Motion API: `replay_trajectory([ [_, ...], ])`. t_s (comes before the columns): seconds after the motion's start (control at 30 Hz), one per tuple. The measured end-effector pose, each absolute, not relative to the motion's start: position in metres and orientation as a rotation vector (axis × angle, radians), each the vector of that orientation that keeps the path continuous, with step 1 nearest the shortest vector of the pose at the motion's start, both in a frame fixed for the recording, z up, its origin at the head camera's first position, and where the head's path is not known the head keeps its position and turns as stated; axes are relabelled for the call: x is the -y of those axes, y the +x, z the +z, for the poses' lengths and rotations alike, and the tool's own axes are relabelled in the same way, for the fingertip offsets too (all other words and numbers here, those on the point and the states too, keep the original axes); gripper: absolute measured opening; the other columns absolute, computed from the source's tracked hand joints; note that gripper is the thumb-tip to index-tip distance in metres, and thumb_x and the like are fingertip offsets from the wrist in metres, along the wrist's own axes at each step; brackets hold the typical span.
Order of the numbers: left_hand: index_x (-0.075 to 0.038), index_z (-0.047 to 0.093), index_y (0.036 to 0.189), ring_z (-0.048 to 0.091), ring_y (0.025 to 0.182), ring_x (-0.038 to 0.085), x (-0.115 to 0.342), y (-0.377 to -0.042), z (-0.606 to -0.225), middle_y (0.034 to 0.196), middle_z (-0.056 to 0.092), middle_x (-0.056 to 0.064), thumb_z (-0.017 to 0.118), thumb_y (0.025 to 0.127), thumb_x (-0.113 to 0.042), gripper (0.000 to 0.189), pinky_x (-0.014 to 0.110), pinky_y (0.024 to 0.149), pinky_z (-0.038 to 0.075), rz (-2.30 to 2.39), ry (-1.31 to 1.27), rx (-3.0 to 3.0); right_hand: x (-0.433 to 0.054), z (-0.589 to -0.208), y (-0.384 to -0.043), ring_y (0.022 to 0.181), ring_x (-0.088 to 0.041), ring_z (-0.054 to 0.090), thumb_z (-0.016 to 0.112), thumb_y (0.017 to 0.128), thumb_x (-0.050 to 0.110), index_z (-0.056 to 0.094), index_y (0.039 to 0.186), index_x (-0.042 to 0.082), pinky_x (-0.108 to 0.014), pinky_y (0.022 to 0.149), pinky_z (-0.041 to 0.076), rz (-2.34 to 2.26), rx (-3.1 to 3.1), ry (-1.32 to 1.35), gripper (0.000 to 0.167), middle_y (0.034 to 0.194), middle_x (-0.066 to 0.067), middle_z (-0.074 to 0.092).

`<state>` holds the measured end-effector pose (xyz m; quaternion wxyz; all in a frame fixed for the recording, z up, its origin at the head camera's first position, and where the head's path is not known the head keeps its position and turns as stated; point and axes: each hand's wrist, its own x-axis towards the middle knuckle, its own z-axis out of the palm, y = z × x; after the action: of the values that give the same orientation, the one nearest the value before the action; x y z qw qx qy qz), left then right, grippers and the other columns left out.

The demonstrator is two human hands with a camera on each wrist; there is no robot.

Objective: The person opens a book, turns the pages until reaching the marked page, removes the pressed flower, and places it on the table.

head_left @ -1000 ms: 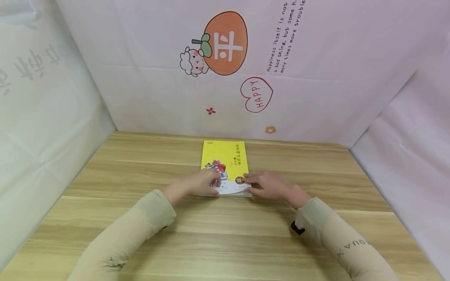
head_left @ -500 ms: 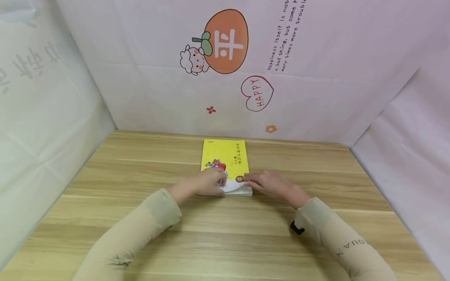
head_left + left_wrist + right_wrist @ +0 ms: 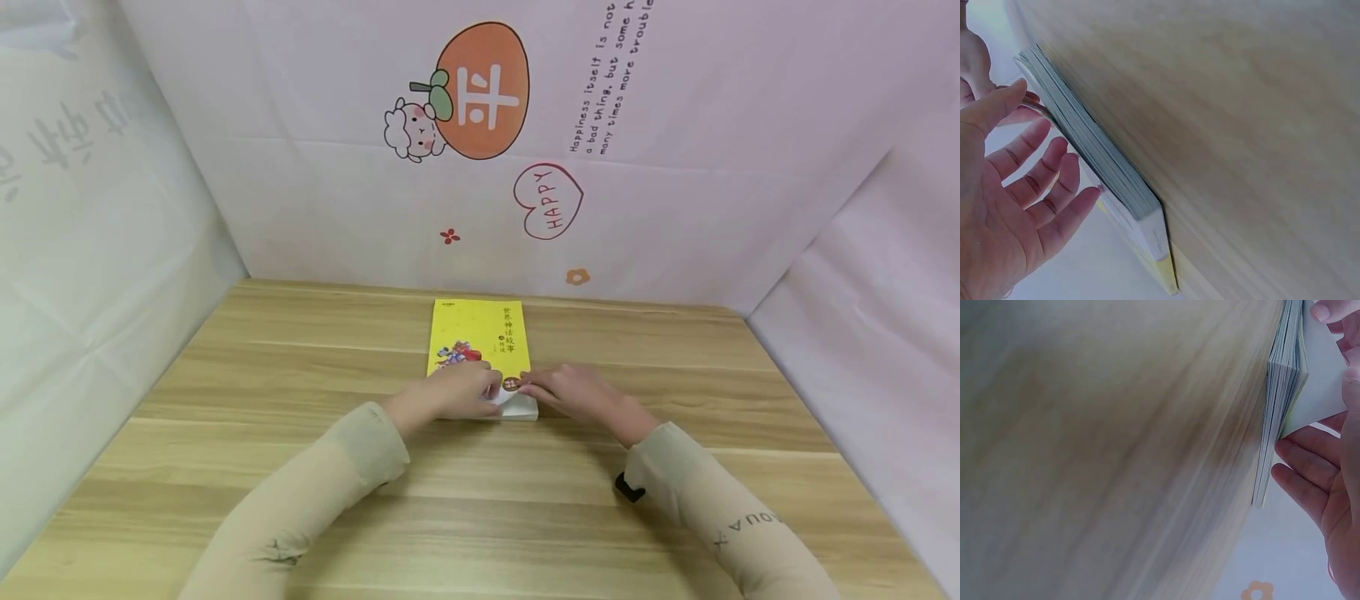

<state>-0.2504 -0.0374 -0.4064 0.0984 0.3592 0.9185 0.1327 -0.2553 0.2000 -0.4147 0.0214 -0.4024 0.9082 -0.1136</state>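
Observation:
A yellow paperback book (image 3: 480, 321) lies flat near the back of the table, its near right cover corner bent upward. My left hand (image 3: 459, 390) is at its near edge. The thumb lies on the white inner side of the lifted cover (image 3: 1319, 378), with fingers behind it. From the right side, my right hand (image 3: 581, 393) pinches the raised corner between thumb and fingers. In the left wrist view the page block (image 3: 1094, 147) shows along the near edge, with the left hand's other fingers (image 3: 1063, 181) loosely bent beside the cover.
The book rests on a wood-grain table (image 3: 480, 517). A white cloth backdrop (image 3: 322, 208) with printed drawings rises behind it, close to the book's far edge. More white cloth (image 3: 885, 333) hangs at both sides.
My left hand has slid right along the book's near edge toward the right hand. The near right cover corner has risen more, baring white pages. The right hand has barely moved.

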Motion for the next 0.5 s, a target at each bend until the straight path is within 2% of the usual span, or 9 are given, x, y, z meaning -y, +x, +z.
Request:
replay_trajectory([
  [0.27, -0.010, 0.067, 0.108, 0.054, 0.081, 0.017, 0.021, -0.249, -0.406, 0.090, 0.057, 0.000, 0.071, 0.097, -0.041, 0.033, 0.032, 0.072, 0.046, 0.317, 0.973, -2.760, -0.200, -0.414, -0.255, 0.111, -0.025, 0.070, 0.053, 0.108, 0.034, 0.071, 0.129, 0.006, -0.045, 0.096, 0.055, -0.397, -2.809, -1.221, 0.040, 0.127, -0.010, 0.071],
  [0.5, -0.008, 0.068, 0.126, 0.061, 0.094, 0.018, 0.011, -0.248, -0.407, 0.107, 0.066, 0.004, 0.069, 0.098, -0.045, 0.047, 0.036, 0.087, 0.053, 0.265, 0.891, -2.778, -0.198, -0.416, -0.253, 0.107, -0.023, 0.072, 0.056, 0.107, 0.034, 0.073, 0.125, 0.006, -0.044, 0.093, 0.057, -0.413, -2.832, -1.253, 0.037, 0.123, -0.008, 0.073],
])
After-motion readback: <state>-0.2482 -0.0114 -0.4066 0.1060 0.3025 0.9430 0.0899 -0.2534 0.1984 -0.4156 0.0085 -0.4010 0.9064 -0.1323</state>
